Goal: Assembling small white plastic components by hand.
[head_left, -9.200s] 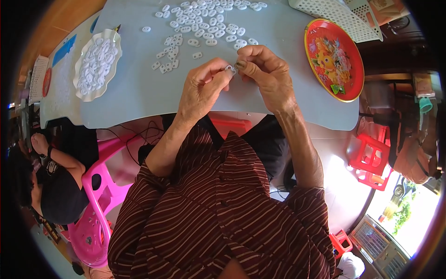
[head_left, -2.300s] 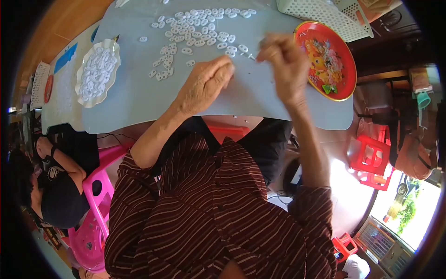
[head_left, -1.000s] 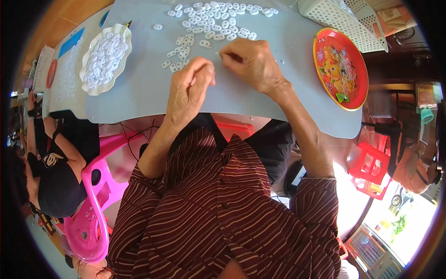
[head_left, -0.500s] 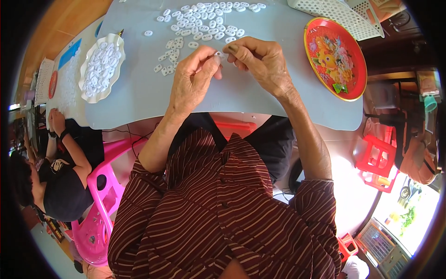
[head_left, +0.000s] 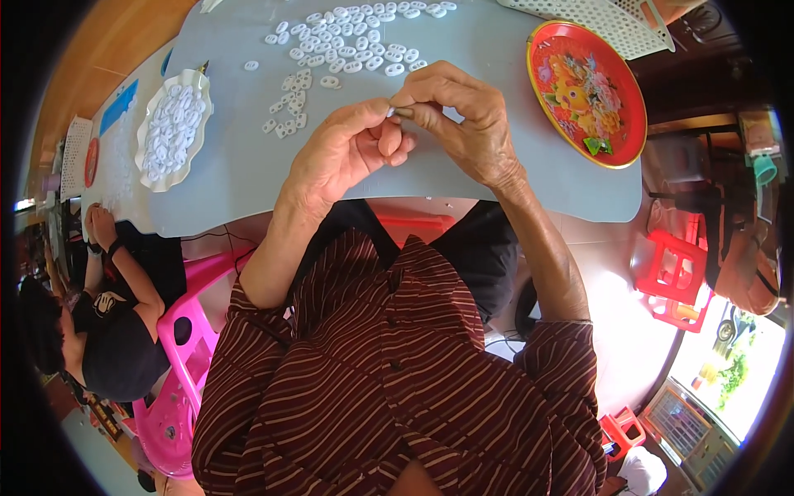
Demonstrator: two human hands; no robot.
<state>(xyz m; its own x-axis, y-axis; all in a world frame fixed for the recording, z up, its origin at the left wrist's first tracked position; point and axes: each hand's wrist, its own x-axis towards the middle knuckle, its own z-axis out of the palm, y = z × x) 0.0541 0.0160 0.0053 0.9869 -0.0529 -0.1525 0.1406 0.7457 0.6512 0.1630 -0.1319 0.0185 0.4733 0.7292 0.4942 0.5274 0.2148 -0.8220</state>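
Note:
My left hand (head_left: 335,153) and my right hand (head_left: 463,120) meet fingertip to fingertip above the near part of the grey table. Between them is a small white plastic piece (head_left: 392,111), mostly covered by the fingers. The right thumb and forefinger pinch close at it, and the left fingertips press on its other side, the remaining left fingers curled below. Beyond the hands lie many white oval pieces with two holes (head_left: 337,43). Smaller squarish white pieces (head_left: 291,101) lie in a loose group left of the hands.
A wavy-edged white dish (head_left: 207,112) full of white oval pieces stands at left. A red round tray (head_left: 635,124) with a flower pattern lies at right, a white perforated basket (head_left: 595,29) behind it. At far left a person (head_left: 124,331) sits by a pink chair (head_left: 186,331).
The left hand has turned, its palm side and curled fingers showing more. Both hands stay together at the small piece. The whole view has shifted slightly, moving the table items leftward.

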